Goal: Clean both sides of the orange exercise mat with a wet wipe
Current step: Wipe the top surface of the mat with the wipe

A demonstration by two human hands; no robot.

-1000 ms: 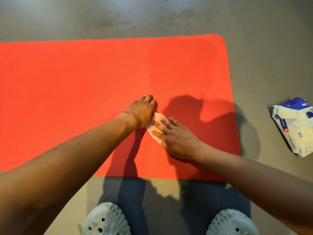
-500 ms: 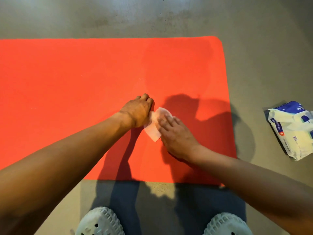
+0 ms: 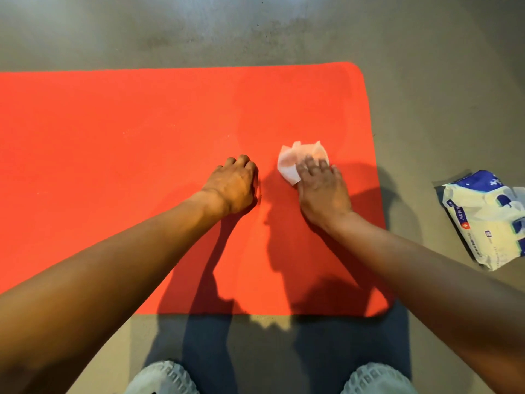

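Observation:
The orange exercise mat lies flat on the grey floor and runs off the left edge of the view; its right end with rounded corners is in sight. My right hand presses flat on a crumpled white wet wipe near the mat's right end, with the wipe sticking out beyond the fingertips. My left hand rests on the mat a short way left of the wipe, fingers curled under, holding nothing.
A blue and white pack of wet wipes lies on the floor to the right of the mat. Two pale perforated shoes show at the bottom edge, near the mat's front edge. Bare concrete floor surrounds the mat.
My right hand has slid the wipe to the right and away from me, parting from my left hand. The left hand now stays on the mat without touching the wipe.

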